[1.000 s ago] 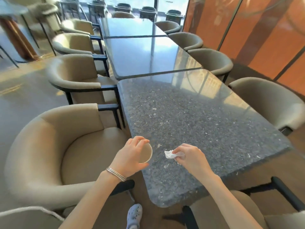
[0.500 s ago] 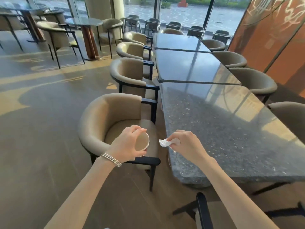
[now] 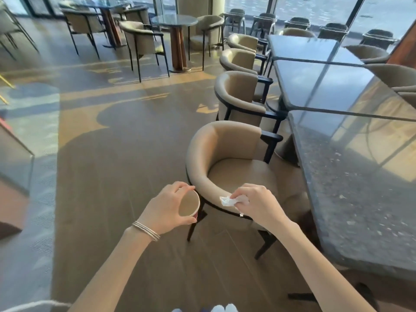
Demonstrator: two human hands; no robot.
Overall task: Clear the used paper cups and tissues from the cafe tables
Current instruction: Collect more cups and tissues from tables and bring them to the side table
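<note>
Most of the outer wall of the paper cup is covered by the left hand; only its open mouth and a sliver of red side show. Part of the crumpled tissue lies buried under the right hand. The speckled table runs off the right edge, and the pale shoes off the near edge. The far chairs by the windows are blurred.
</note>
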